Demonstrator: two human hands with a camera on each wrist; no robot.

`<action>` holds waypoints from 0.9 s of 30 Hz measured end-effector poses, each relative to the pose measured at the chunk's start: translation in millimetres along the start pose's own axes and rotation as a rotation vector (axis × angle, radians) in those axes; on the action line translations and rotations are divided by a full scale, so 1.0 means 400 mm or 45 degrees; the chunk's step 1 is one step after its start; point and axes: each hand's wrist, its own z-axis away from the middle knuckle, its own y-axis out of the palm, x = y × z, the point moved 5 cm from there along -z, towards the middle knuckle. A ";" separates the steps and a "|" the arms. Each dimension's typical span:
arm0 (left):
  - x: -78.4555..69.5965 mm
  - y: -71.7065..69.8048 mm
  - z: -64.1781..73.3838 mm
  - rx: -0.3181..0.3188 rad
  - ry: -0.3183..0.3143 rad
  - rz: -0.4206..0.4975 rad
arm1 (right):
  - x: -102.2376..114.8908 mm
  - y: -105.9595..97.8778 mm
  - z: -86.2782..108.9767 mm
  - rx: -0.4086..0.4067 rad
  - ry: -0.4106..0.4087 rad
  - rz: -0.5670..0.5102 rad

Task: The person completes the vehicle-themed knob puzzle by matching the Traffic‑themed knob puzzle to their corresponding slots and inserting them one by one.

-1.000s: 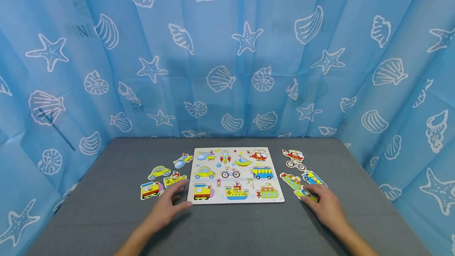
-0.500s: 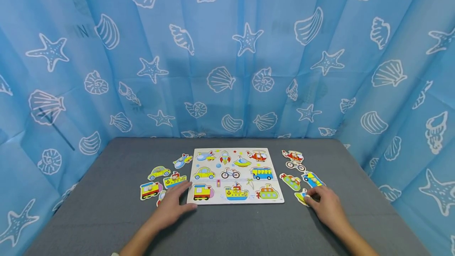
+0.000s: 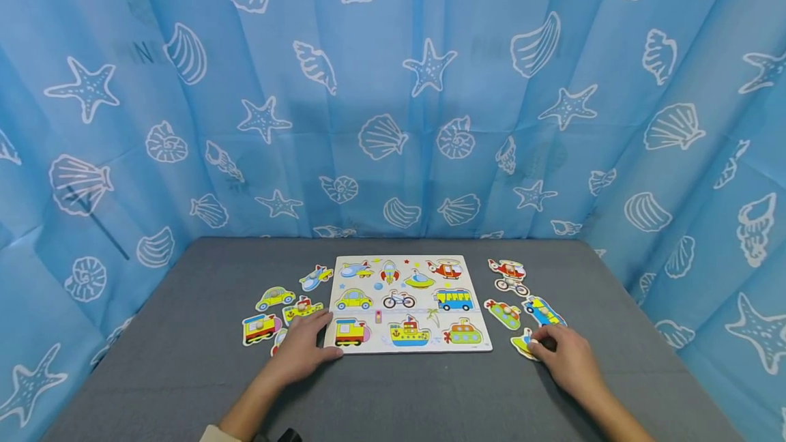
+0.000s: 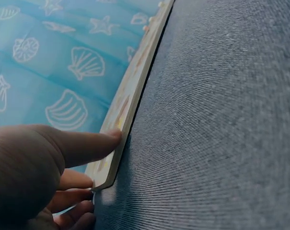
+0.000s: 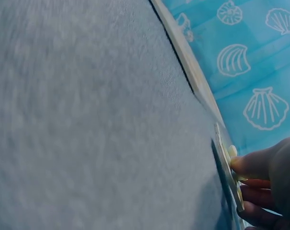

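Observation:
In the head view, a wooden puzzle board (image 3: 410, 302) printed with vehicles lies flat on the table. My left hand (image 3: 299, 348) holds its near left corner, the thumb on the front edge and the fingers along the left side. The left wrist view shows that thumb (image 4: 94, 145) lying over the board's rim. To the board's right, my right hand (image 3: 568, 358) pinches a flying saucer puzzle piece (image 3: 522, 344) by its knob. In the right wrist view this piece (image 5: 225, 163) stands slightly tilted above its shadow. A bus piece (image 3: 540, 310) lies just beyond the right fingers.
Submarine (image 3: 503, 314), bicycle (image 3: 512, 286) and helicopter (image 3: 508, 268) pieces lie right of the board. Left of it are plane (image 3: 316, 277), car (image 3: 274, 298), boat (image 3: 301, 310) and train (image 3: 260, 328) pieces, plus one partly behind the left hand. A shell-patterned blue curtain (image 3: 393, 101) hangs behind the grey table.
My left hand has moved right onto the board's corner. The right hand's fingers have drawn in to the flying saucer piece's knob, uncovering more of that piece and the bus piece.

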 end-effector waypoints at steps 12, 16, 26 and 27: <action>-0.023 -0.010 -0.003 0.048 0.008 -0.113 | 0.056 0.018 -0.009 0.029 -0.017 -0.054; -0.029 -0.012 -0.005 0.062 -0.007 -0.132 | 0.083 0.045 -0.024 0.002 -0.095 -0.117; -0.028 -0.013 -0.018 0.096 -0.053 -0.200 | 0.149 0.101 -0.065 -0.029 -0.214 -0.191; -0.027 -0.014 -0.019 0.094 -0.054 -0.208 | 0.153 0.106 -0.068 -0.022 -0.211 -0.188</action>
